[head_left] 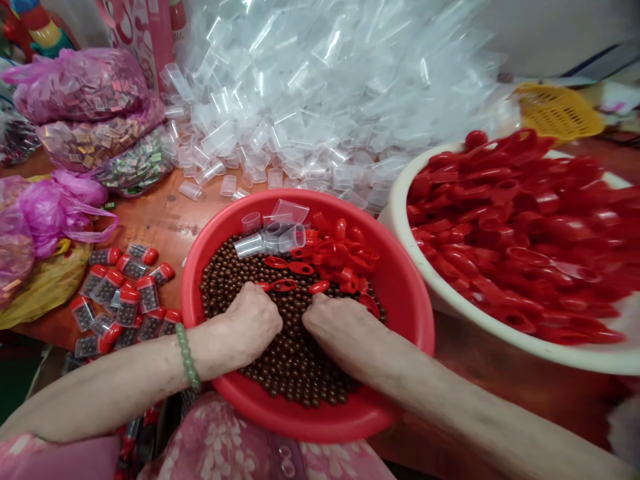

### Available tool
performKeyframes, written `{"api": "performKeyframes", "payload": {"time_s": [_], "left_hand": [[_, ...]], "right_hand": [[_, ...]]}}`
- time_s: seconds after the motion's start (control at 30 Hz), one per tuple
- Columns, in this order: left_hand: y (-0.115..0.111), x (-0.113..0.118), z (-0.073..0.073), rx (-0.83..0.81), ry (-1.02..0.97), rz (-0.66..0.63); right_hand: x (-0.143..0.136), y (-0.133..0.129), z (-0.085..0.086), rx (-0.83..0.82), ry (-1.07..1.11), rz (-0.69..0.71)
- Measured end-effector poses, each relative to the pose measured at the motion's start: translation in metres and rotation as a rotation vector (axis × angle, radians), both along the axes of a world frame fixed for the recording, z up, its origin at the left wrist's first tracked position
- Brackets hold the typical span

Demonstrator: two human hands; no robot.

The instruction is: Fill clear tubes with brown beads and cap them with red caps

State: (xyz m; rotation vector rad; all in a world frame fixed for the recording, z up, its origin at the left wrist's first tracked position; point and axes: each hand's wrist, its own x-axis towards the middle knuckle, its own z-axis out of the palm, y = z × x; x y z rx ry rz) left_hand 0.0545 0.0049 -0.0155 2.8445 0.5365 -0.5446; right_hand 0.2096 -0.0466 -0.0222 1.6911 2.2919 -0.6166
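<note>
Both of my hands are inside a red basin (415, 313) holding small shiny brown balls (300, 380). My left hand (253, 323), below a green bead bracelet (187, 357), is curled closed over the balls; its fingertips are hidden. Just beyond its knuckles lies a red spoon-shaped plastic piece (284, 285). My right hand (340, 327) is closed too, knuckles up, its fingers out of sight against the balls. A small red piece (319, 287) shows at its far side. Clear plastic tubes (250, 245) and more red plastic pieces (340, 250) rest on the balls at the basin's back.
A white tub (420, 257) heaped with red pieces stands at right. Behind spreads a large pile of clear tubes (300, 133). Filled red-capped tubes (127, 307) lie at left, near knotted plastic bags (85, 87). A yellow basket (557, 110) sits at back right.
</note>
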Motion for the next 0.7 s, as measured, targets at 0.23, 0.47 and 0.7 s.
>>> {"api": "performKeyframes", "payload": {"time_s": [0.23, 0.47, 0.7], "left_hand": [[0.014, 0.004, -0.013, -0.171, -0.03, -0.014], [0.023, -0.009, 0.001, -0.249, -0.245, 0.091], [0.018, -0.028, 0.013, -0.439, -0.691, 0.279]], "right_hand": [[0.005, 0.006, -0.01, -0.111, 0.129, 0.033], [0.025, -0.003, 0.01, -0.024, 0.522, -0.13], [0.029, -0.011, 0.011, -0.023, 0.745, -0.187]]}}
